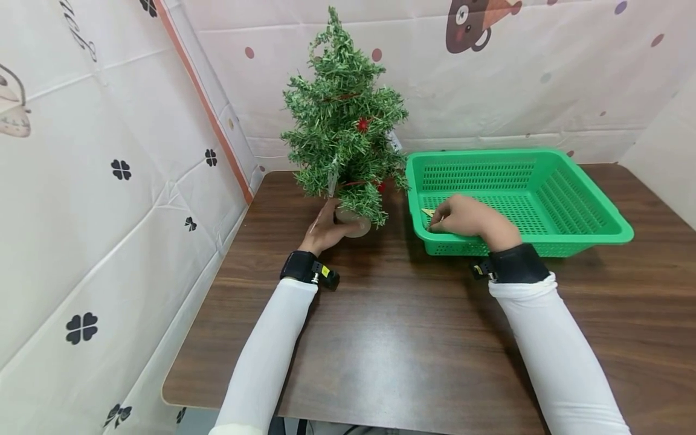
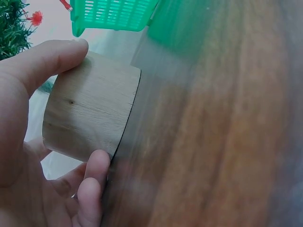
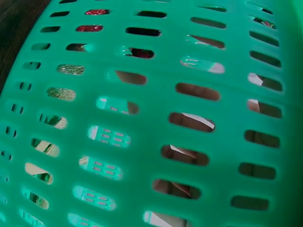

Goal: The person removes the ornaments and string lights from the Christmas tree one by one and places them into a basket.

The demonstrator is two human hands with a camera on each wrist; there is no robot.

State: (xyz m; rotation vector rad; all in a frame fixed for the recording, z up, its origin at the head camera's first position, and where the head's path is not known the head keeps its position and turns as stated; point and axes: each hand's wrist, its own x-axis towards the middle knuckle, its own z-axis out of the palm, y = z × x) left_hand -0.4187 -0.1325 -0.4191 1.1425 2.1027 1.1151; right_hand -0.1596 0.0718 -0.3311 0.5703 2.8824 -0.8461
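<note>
A small artificial Christmas tree (image 1: 345,121) stands on a round wooden base (image 2: 94,106). My left hand (image 1: 328,226) grips that base, thumb on one side and curled fingers on the other. Red flower-like ornaments (image 1: 362,124) sit among the branches. My right hand (image 1: 467,217) reaches over the near wall of a green plastic basket (image 1: 598,205), fingers curled down inside its left end. A yellow-gold piece (image 1: 428,212) shows right at the fingertips; I cannot tell whether they hold it. In the right wrist view, the slotted basket wall partly hides glittery gold (image 3: 61,93) and red pieces (image 3: 89,28).
Dark brown wooden table (image 1: 380,338) lies under everything, its left edge running beside a white printed cloth (image 1: 136,211). Another printed cloth (image 1: 544,90) hangs right behind the tree and basket. The basket stands close to the tree's right side.
</note>
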